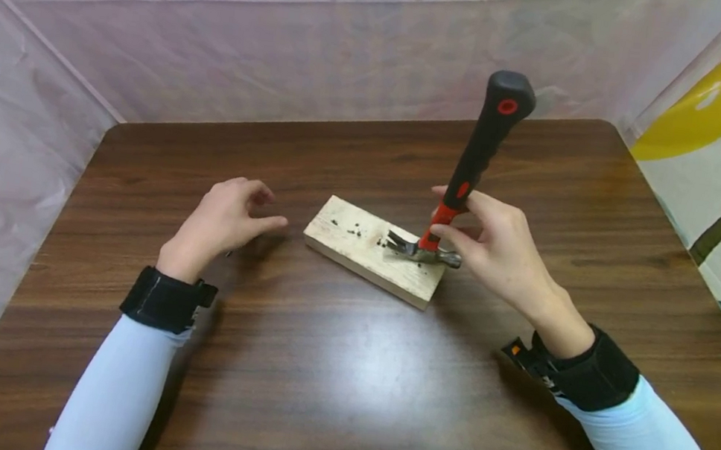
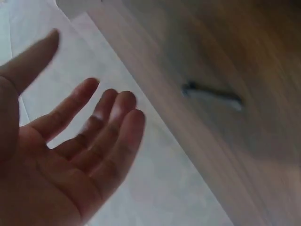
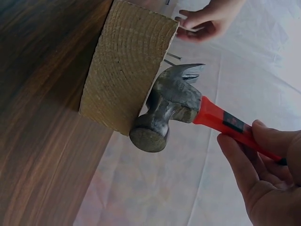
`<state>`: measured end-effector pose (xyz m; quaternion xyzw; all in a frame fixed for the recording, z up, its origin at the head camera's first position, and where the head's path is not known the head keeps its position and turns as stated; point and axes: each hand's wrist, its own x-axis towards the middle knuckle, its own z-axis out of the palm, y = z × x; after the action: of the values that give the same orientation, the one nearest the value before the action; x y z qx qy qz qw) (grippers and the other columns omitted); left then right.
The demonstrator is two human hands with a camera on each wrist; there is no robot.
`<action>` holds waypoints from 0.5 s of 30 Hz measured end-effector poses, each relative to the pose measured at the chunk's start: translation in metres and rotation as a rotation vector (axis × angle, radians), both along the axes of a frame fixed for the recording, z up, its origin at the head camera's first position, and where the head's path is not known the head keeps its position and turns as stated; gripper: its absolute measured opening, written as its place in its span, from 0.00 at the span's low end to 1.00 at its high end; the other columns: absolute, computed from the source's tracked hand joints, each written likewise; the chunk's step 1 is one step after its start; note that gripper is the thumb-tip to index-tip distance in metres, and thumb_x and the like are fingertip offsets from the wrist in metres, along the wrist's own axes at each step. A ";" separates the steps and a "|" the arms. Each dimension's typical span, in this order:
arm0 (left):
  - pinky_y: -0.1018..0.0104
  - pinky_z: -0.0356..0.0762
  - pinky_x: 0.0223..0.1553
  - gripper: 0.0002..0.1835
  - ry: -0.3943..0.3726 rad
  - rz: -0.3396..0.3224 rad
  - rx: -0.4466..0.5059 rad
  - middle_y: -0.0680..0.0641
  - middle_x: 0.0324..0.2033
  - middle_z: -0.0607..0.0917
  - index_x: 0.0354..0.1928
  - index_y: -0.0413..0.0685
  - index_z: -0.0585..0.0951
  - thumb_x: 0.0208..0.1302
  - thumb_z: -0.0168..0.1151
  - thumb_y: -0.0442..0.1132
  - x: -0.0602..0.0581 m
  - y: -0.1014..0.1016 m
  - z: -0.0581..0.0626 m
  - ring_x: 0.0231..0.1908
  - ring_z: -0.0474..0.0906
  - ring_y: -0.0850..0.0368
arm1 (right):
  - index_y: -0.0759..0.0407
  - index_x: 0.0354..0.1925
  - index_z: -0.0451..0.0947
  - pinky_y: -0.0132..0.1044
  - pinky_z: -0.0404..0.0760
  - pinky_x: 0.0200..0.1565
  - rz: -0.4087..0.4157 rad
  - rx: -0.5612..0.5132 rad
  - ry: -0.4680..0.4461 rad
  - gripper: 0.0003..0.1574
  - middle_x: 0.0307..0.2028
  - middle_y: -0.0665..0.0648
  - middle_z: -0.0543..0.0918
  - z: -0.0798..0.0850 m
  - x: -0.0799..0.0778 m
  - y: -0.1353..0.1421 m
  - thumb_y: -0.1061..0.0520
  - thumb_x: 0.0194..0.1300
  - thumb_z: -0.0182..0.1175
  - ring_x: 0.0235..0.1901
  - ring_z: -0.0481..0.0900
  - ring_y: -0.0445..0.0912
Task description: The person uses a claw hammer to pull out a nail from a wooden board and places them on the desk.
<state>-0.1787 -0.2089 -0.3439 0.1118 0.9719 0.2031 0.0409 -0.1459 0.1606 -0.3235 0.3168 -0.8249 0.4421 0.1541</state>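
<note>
My right hand [image 1: 499, 249] pinches the red lower part of the handle of a claw hammer [image 1: 475, 149], between thumb and fingers. The hammer stands head down, its black grip pointing up. Its steel head [image 3: 174, 96] lies against the top face of a pale wooden block [image 1: 358, 243], claw toward the block's middle. Two thin nails [image 3: 172, 58] stick out of that face beyond the claw in the right wrist view. Left of the block, my left hand [image 1: 215, 222] hovers with relaxed fingers, holding nothing. A small dark nail-like piece [image 2: 214, 95], blurred, lies on the table near it.
The block rests on a brown wood-grain table [image 1: 285, 396]. Several dark spots dot its top face. Pale sheeting [image 1: 255, 39] hangs along the table's back and left edges. A patterned sheet with a yellow shape [image 1: 720, 104] borders the right side.
</note>
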 end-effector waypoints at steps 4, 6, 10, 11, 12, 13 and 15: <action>0.54 0.71 0.49 0.35 0.019 -0.092 0.025 0.43 0.51 0.76 0.61 0.40 0.76 0.61 0.67 0.59 -0.003 0.017 -0.004 0.49 0.74 0.46 | 0.70 0.56 0.76 0.32 0.80 0.33 0.015 -0.012 0.013 0.32 0.36 0.50 0.84 -0.001 0.000 0.000 0.73 0.52 0.72 0.35 0.86 0.44; 0.54 0.71 0.50 0.38 0.013 -0.130 0.030 0.43 0.52 0.75 0.63 0.40 0.74 0.60 0.67 0.61 -0.004 0.025 -0.006 0.51 0.74 0.46 | 0.70 0.56 0.76 0.32 0.80 0.33 0.018 -0.016 0.016 0.32 0.36 0.51 0.84 -0.001 -0.001 0.000 0.74 0.52 0.72 0.35 0.86 0.44; 0.54 0.69 0.54 0.41 -0.007 -0.181 0.028 0.42 0.54 0.73 0.67 0.40 0.71 0.61 0.65 0.63 -0.003 0.038 -0.007 0.54 0.72 0.46 | 0.70 0.57 0.75 0.30 0.80 0.33 0.016 -0.020 0.021 0.33 0.36 0.51 0.84 -0.002 -0.001 0.001 0.73 0.52 0.72 0.35 0.86 0.45; 0.54 0.69 0.54 0.41 -0.009 -0.190 0.025 0.42 0.54 0.73 0.67 0.40 0.71 0.61 0.65 0.63 -0.003 0.040 -0.008 0.55 0.72 0.47 | 0.70 0.57 0.75 0.30 0.80 0.32 0.015 -0.023 0.020 0.33 0.35 0.51 0.84 -0.002 -0.001 0.001 0.73 0.52 0.72 0.35 0.86 0.45; 0.55 0.69 0.54 0.41 -0.009 -0.204 0.027 0.42 0.54 0.72 0.67 0.40 0.71 0.61 0.65 0.62 -0.003 0.043 -0.008 0.54 0.72 0.48 | 0.69 0.57 0.75 0.30 0.80 0.32 0.015 -0.027 0.018 0.33 0.35 0.50 0.84 -0.003 -0.001 0.001 0.73 0.52 0.72 0.35 0.86 0.45; 0.56 0.69 0.54 0.41 -0.009 -0.218 0.031 0.42 0.54 0.72 0.68 0.40 0.70 0.62 0.64 0.62 -0.002 0.045 -0.008 0.54 0.72 0.48 | 0.69 0.57 0.75 0.30 0.80 0.32 0.017 -0.034 0.015 0.33 0.35 0.50 0.84 -0.003 -0.001 0.001 0.73 0.52 0.72 0.35 0.86 0.44; 0.58 0.69 0.53 0.40 -0.003 -0.251 0.041 0.43 0.54 0.72 0.68 0.40 0.70 0.63 0.64 0.61 -0.002 0.049 -0.010 0.52 0.72 0.50 | 0.68 0.57 0.75 0.30 0.80 0.32 0.016 -0.049 0.006 0.32 0.35 0.50 0.84 -0.004 -0.001 0.001 0.73 0.53 0.71 0.35 0.85 0.44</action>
<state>-0.1808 -0.1600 -0.3538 0.2329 0.9459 0.2164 0.0651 -0.1465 0.1620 -0.3272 0.3208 -0.8108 0.4624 0.1609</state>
